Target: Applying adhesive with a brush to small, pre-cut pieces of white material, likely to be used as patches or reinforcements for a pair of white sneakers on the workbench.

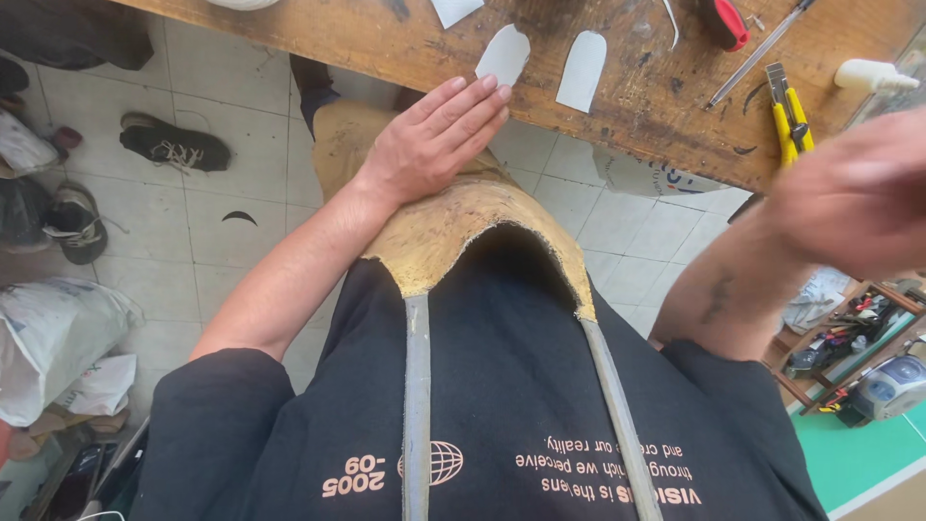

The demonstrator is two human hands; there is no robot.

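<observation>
- Where my left hand (434,140) lies flat with its fingers straight, gripping nothing, it presses on a tan leather apron (463,236) at centre frame, I judge to steady it on the lap.
- The apron hangs from two grey straps (417,405) over a black shirt (511,425).
- My right hand (854,198), at the right edge, is blurred; I cannot tell whether it is open or closed.
- Across the top, the bench (386,43) edge sits just beyond the left fingertips; two white cut-outs (582,69) lie near that edge.
- Yellow cutters (789,121) lie near the right hand.
- Tiled floor (222,270) opens lower left; a black shoe (174,145) lies upper left.
</observation>
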